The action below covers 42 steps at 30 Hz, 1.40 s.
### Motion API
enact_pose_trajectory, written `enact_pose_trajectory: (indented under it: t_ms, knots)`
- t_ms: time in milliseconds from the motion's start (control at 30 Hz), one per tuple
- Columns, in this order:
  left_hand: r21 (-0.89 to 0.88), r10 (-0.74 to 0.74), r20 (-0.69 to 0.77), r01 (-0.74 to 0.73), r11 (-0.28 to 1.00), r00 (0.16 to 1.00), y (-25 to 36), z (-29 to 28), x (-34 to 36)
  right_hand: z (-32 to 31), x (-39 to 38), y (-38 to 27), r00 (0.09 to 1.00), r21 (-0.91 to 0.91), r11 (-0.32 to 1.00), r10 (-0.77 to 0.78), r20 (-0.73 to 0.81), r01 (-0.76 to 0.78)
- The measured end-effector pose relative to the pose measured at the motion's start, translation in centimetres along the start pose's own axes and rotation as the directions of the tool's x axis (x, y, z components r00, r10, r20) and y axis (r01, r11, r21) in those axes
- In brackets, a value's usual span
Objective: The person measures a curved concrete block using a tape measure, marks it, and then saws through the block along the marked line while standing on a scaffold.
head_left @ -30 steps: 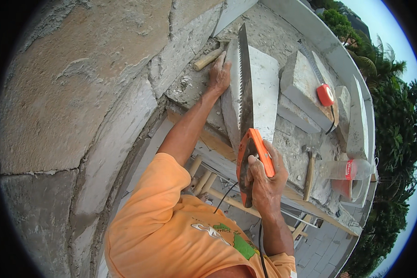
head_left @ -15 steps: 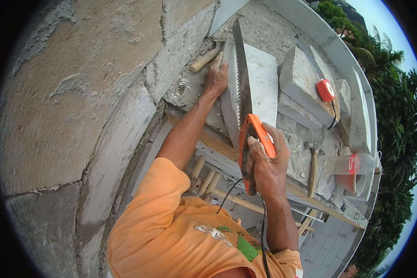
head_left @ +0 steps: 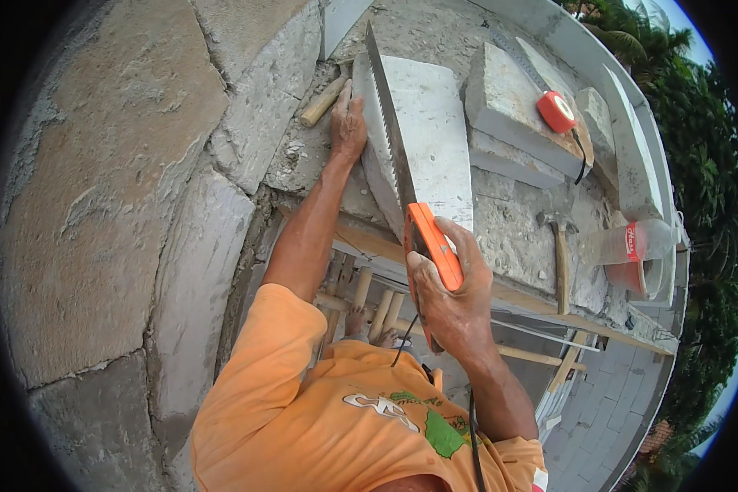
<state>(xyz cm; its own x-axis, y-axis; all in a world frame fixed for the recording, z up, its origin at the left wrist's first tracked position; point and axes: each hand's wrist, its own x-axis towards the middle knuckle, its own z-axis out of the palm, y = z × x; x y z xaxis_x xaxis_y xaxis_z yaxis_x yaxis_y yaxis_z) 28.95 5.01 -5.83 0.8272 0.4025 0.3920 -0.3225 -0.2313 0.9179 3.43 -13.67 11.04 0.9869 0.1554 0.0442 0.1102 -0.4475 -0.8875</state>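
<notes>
My right hand (head_left: 455, 291) is closed round the orange handle (head_left: 433, 246) of a long saw, whose toothed steel blade (head_left: 389, 123) lies lengthwise over a white lightweight block (head_left: 430, 139), near its left edge. My left hand (head_left: 347, 123) grips that block's left side near the far end, beside a short wooden handle (head_left: 321, 102); what this handle belongs to is unclear. At the right, a red tape measure (head_left: 556, 111) with extended blade lies on stacked blocks (head_left: 508, 115). A hammer (head_left: 562, 262) lies nearer, beside a clear plastic bottle (head_left: 648, 239).
A rough block wall (head_left: 107, 205) rises along my left. A curved low parapet (head_left: 627, 90) edges the dusty ledge (head_left: 508, 221), with trees beyond. Below are wooden scaffold poles (head_left: 385, 316) with my bare feet among them, and a red container (head_left: 623, 275) sits under the bottle.
The view has shifted, moving the work left and slightly up in the picture. The saw blade leans a little more leftward at its tip. Both hands keep their holds.
</notes>
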Motion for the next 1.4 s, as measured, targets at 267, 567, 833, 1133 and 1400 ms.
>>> enact_pose_trajectory:
  t_ms: [267, 567, 833, 1133, 1400]
  knots:
    - [0.017, -0.027, 0.001, 0.027, 0.999, 1.0, 0.5, 0.5, -0.6, -0.8, -1.4, 0.4, 0.999, 0.071, 0.997, 0.027, -0.018, -0.026]
    - [0.063, -0.017, -0.027, 0.019, 0.998, 0.999, -0.3, -0.1, -0.4, -0.8, -2.0, 0.8, 0.996, 0.149, 0.985, 0.084, 0.003, -0.084]
    - [0.028, -0.03, -0.047, 0.032, 0.999, 0.998, -0.6, 0.2, -0.6, -0.2, -0.3, -0.2, 0.995, 0.055, 0.994, 0.093, -0.03, -0.091]
    - [0.023, -0.021, -0.046, 0.022, 1.0, 0.999, -0.4, 0.4, -0.7, 0.1, -2.3, 0.6, 0.995, 0.112, 0.993, 0.049, -0.084, -0.039]
    - [0.014, -0.019, -0.043, 0.02, 1.0, 0.999, -1.4, 0.3, -0.2, -0.1, -0.4, -0.3, 0.991, 0.089, 0.987, 0.134, -0.03, -0.13]
